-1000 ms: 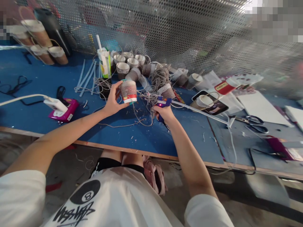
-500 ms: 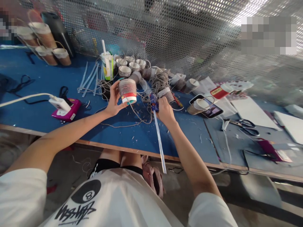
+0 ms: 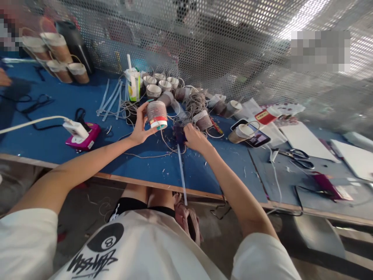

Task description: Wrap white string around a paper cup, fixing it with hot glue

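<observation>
My left hand [image 3: 142,126] is raised over the blue worktop [image 3: 58,101], gripping a twine-wrapped paper cup [image 3: 157,114] — red-banded, upright. My right hand [image 3: 194,138] clasps a glue gun [image 3: 180,134], its stick [image 3: 182,175] pointing near.

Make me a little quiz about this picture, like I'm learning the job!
1. True or false: the left hand holds a cup off the table.
2. What does the right hand grip? A) scissors B) glue gun C) phone
3. Fill in: the clear stick on the glue gun points ____ the person.

Key
1. True; the cup is wound with string.
2. B; the scissors and the phone lie on the table to the right.
3. Toward; the stick reaches past the table edge.
</observation>
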`<state>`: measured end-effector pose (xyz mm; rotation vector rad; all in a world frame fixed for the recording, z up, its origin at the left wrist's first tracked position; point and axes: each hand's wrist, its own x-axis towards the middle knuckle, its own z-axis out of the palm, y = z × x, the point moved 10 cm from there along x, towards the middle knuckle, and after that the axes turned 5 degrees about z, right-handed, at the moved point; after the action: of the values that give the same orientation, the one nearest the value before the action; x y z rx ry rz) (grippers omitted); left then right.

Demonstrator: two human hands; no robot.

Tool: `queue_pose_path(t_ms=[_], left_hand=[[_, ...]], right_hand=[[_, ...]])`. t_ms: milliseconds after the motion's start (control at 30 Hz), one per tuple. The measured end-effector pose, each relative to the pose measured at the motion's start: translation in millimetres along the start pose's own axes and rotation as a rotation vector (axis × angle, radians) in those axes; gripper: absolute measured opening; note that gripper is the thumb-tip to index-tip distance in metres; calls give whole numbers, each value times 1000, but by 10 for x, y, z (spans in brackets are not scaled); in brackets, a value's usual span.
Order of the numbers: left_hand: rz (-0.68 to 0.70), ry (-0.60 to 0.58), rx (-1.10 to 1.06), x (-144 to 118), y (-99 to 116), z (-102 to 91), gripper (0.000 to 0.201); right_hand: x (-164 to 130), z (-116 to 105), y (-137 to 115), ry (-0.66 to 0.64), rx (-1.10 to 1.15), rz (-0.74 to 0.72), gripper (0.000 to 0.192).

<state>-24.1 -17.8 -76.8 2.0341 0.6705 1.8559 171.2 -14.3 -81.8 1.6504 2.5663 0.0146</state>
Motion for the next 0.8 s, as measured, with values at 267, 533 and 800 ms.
queue_pose_path(t_ms=[267, 533, 800], left_hand=[[-39, -16, 155, -8, 77, 6, 91], [-34, -15, 271, -13, 131, -1, 90], [-53, -17, 265, -20, 138, 9, 87]], right_hand=[[-260, -456, 43, 35, 485, -258, 42], [-524, -647, -466, 330, 835, -415, 18], [-391, -369, -384, 282, 836, -307, 25]])
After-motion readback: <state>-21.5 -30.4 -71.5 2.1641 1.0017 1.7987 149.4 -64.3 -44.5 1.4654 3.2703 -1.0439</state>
